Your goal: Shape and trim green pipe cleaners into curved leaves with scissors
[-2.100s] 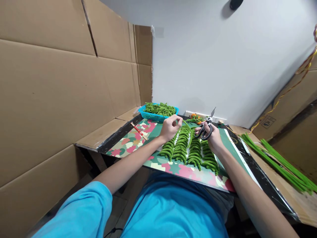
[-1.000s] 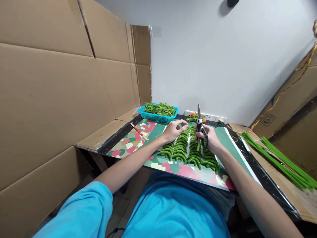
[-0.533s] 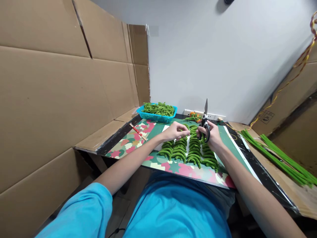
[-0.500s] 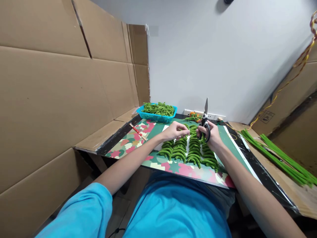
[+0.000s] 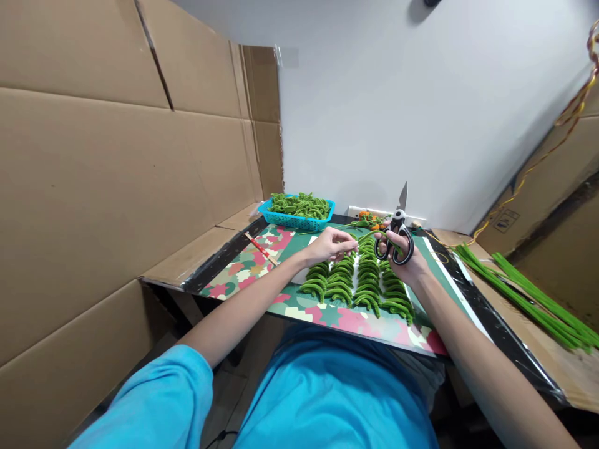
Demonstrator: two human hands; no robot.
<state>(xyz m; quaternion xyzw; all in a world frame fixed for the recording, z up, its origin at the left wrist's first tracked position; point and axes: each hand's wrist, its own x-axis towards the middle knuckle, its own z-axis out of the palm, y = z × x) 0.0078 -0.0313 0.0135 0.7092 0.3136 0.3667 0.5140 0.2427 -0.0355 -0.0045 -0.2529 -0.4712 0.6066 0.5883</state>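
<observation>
My left hand [image 5: 333, 244] pinches the left end of a green fuzzy stem [image 5: 372, 235] above the table. The stem runs across to my right hand [image 5: 406, 255], whose fingers are closed round black-and-white scissors [image 5: 397, 218] with the blades pointing up. The stem's other end passes by the scissor handles. Below both hands, curved green fuzzy pieces [image 5: 367, 292] lie in several columns on a white sheet, their far ends partly hidden by the hands.
Behind stands a blue basket [image 5: 294, 220] of green pieces, with orange-and-green items [image 5: 369, 219] beside it. A red strip [image 5: 261, 248] lies left. Long green stems [image 5: 524, 305] rest right. Cardboard walls [image 5: 187, 156] flank the table.
My right hand has moved a little to the right with the scissors, which now lean right. A green stem now shows stretched between my hands. My left hand has barely moved.
</observation>
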